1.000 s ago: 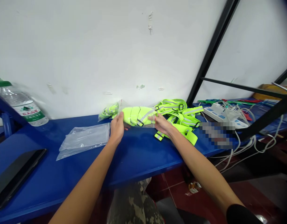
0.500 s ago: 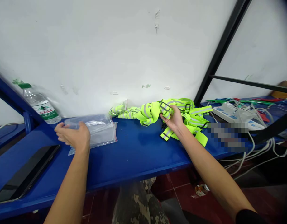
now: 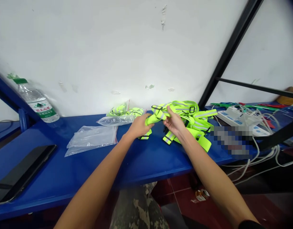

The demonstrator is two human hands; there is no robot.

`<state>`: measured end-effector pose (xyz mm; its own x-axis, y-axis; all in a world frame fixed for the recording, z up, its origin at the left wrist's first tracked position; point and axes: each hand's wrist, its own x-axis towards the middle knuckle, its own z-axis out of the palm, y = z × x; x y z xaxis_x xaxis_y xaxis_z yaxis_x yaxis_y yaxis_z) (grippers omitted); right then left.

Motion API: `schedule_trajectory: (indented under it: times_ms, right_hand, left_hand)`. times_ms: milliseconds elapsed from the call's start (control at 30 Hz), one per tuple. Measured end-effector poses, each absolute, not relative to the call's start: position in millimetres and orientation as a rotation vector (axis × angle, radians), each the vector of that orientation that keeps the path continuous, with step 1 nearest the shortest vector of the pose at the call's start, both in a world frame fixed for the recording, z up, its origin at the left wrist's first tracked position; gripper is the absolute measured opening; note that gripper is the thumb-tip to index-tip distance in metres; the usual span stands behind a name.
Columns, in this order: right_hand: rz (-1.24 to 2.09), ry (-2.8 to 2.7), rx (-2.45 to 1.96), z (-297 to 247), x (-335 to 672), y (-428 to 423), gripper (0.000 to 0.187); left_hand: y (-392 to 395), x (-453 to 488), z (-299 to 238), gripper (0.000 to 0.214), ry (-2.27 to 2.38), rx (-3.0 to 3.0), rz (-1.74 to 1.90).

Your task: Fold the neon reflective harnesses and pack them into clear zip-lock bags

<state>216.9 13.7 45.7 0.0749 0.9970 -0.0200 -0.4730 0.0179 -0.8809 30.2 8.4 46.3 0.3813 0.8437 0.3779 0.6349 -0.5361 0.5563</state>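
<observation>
My left hand [image 3: 138,126] and right hand [image 3: 175,122] are both on a neon-yellow reflective vest [image 3: 184,118], a tangle of straps with grey reflective stripes and black buckles. It lies near the back edge of the blue bench [image 3: 89,171], right of the middle. My left fingers [image 3: 146,122] are closed over a fold of strap at the vest's left end. My right fingers [image 3: 169,111] are closed on the strap just beside them, near a black buckle [image 3: 156,109], so my hands are almost touching. The rest of the vest spreads out to the right of my right hand, with one strap end hanging toward the front of the bench.

Left of my hands, a clear plastic bag [image 3: 90,140] lies flat on the bench. Behind it, against the wall [image 3: 101,54], another bag [image 3: 116,120] lies beside a bundled yellow strap [image 3: 124,111]. A water bottle [image 3: 35,101] stands at the back left corner, and a dark tablet [image 3: 22,171] lies near the front left edge. Off to the right are a power strip [image 3: 237,117] and white cables [image 3: 261,162], next to a pixelated patch [image 3: 229,141].
</observation>
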Motion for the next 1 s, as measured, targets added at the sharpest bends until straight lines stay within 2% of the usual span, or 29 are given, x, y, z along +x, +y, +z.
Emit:
schedule_trajectory:
  times_ms: [100, 167, 300, 400, 533, 700, 833, 1000]
  right_hand:
    - [1.358, -0.804, -0.699, 49, 220, 12, 0.032]
    - [1.246, -1.044, -0.689, 47, 217, 8, 0.041]
    - [0.76, -1.624, -0.89, 36, 209, 3, 0.059]
    - [0.573, -1.777, -0.928, 29, 211, 6, 0.073]
    - [0.641, -1.749, -0.851, 27, 214, 9, 0.045]
    - [0.714, -1.529, -0.787, 29, 208, 9, 0.022]
    - [0.652, -1.271, -0.776, 33, 219, 18, 0.015]
    - [0.629, -1.188, -0.877, 37, 236, 21, 0.021]
  left_hand:
    - [12, 12, 47, 0.047, 1.095, 1.989, 1.013]
    - [10, 7, 46, 0.053, 1.028, 1.748, 1.043]
    - [8, 14, 38, 0.063, 0.962, 1.398, 1.051]
    - [8, 19, 37, 0.065, 0.872, 1.259, 1.013]
    - [7, 13, 44, 0.057, 0.813, 1.316, 0.999]
    - [-4, 5, 51, 0.083, 0.71, 1.271, 0.736]
    - [-5, 8, 49, 0.111, 0.813, 1.321, 0.831]
    - [6, 8, 44, 0.1, 1.152, 1.723, 1.196]
